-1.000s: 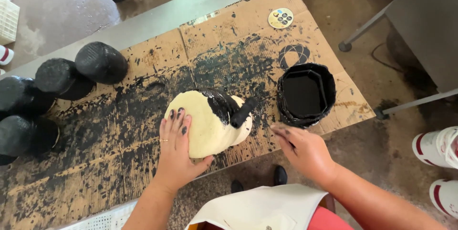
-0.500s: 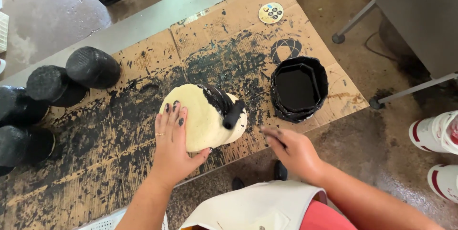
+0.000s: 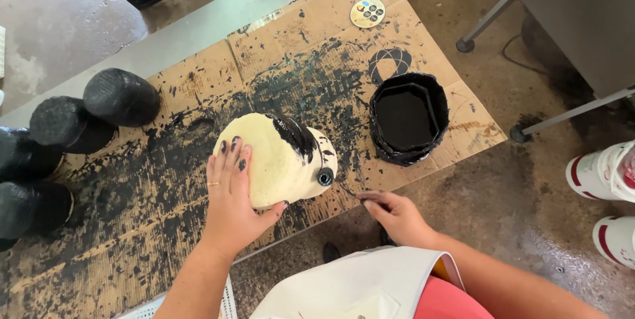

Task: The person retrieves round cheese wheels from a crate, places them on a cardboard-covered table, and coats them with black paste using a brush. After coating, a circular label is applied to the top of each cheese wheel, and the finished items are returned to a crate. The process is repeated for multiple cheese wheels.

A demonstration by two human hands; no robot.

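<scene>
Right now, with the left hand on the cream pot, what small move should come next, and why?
Probably bring the right hand up to the cream pot. Only a black patch near its top is painted, and the left hand already steadies it beside the black paint tub.

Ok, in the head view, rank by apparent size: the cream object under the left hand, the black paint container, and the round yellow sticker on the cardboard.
1. Cream object, largest, though it stands taller and nearer the camera, which may exaggerate it.
2. Black paint container, somewhat smaller.
3. Round yellow sticker, clearly smallest.
</scene>
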